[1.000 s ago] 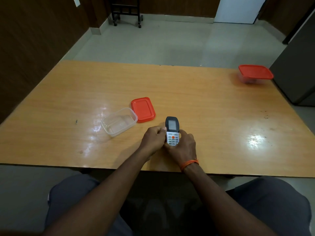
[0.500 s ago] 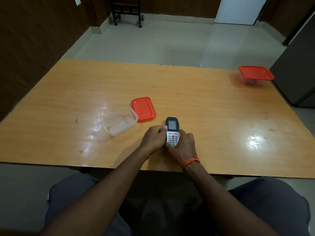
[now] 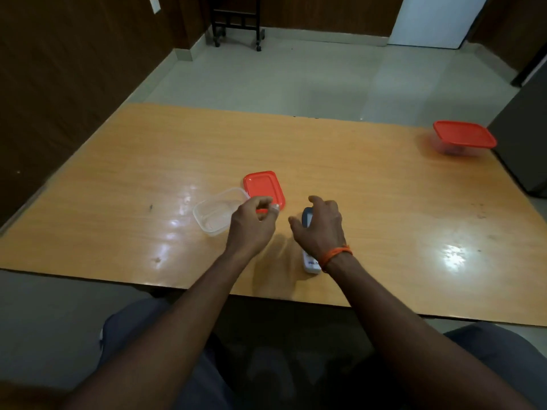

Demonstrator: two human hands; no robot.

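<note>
A small remote (image 3: 310,264) with a dark top and a white lower end lies on the wooden table (image 3: 384,202) near its front edge. My right hand (image 3: 321,229), an orange band at its wrist, hovers over the remote with relaxed, spread fingers and covers its middle. My left hand (image 3: 251,226) is raised left of the remote. Its fingers are loosely curled, hold nothing, and overlap the near edge of a loose red lid (image 3: 263,186). An empty clear container (image 3: 211,213) sits just left of that lid.
A second container with a red lid on it (image 3: 463,137) stands at the table's far right corner, next to a dark cabinet (image 3: 521,137). A black wheeled cart (image 3: 236,22) stands on the floor beyond the table. My knees are under the front edge.
Both hands have let go of the remote, which now lies flat on the table. My left hand moved up and left toward the lid; my right hand lifted and opened.
</note>
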